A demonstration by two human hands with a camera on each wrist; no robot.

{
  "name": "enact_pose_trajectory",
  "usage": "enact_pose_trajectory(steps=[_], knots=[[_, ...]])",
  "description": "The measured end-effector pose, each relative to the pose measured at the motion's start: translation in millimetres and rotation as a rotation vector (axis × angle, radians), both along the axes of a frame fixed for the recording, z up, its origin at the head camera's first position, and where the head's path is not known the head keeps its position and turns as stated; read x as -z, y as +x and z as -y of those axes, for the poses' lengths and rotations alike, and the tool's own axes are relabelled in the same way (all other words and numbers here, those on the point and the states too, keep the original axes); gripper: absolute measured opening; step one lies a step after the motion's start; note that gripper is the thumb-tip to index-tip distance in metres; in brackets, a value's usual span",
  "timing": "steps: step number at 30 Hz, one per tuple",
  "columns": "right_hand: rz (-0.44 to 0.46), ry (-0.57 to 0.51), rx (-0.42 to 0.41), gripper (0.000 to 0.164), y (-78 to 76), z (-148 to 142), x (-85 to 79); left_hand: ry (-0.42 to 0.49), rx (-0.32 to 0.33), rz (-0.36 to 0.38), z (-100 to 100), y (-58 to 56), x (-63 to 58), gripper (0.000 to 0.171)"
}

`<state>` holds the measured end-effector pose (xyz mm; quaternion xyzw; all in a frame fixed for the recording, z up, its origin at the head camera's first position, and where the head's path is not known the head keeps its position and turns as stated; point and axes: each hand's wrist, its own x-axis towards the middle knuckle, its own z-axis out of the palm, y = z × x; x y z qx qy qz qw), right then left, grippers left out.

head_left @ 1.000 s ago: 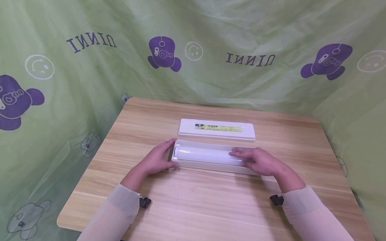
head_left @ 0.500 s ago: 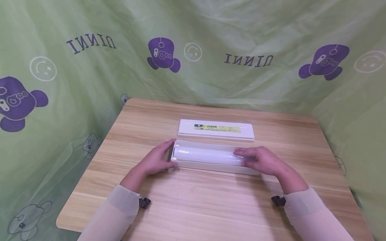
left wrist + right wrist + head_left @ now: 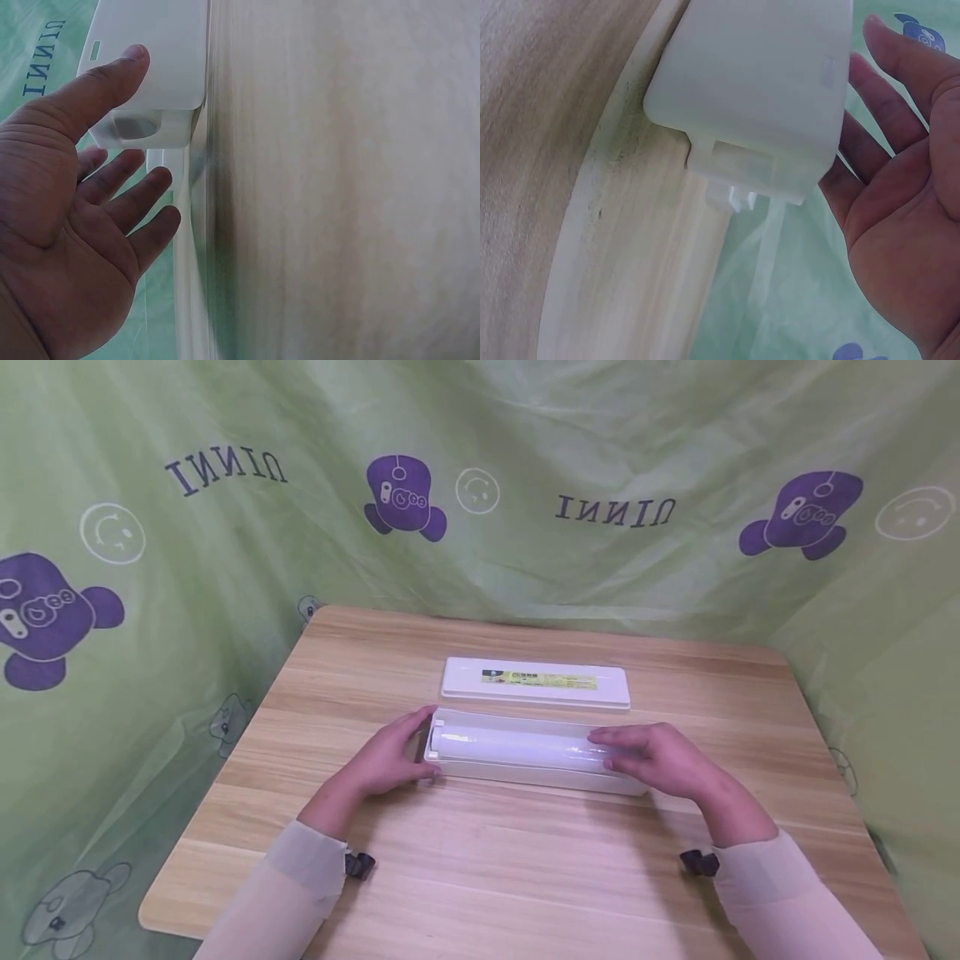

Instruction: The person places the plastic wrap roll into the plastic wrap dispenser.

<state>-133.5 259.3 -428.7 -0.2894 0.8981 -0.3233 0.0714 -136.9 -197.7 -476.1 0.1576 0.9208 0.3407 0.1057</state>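
Observation:
A long white cling film box point(image 3: 540, 777) lies on the wooden table, its top uncovered. Inside it rests a glossy roll of cling film point(image 3: 510, 747). My left hand point(image 3: 386, 758) straddles the left end of the box and holds it, thumb against the front wall and index finger at the back corner. In the left wrist view the thumb point(image 3: 124, 71) lies on the box's side, while the other fingers spread loosely past its end. Over the right end of the roll, my right hand point(image 3: 663, 760) has relaxed, slightly bent fingers; it covers that end of the box.
Behind the box lies its white lid point(image 3: 536, 682) with a yellow and green label. The wooden table point(image 3: 510, 868) has rounded corners. A green printed curtain point(image 3: 480, 560) hangs close around its back and sides.
My right hand has shifted slightly to the right along the roll, showing more of it. My left hand stays at the left end of the box.

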Motion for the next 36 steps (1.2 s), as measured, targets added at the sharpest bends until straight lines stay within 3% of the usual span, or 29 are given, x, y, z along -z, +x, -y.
enact_pose_trajectory(steps=[36], knots=[[-0.14, 0.006, 0.127, 0.05, 17.2, -18, -1.7, 0.02, -0.007, 0.016, 1, -1.9, 3.0, 0.109]])
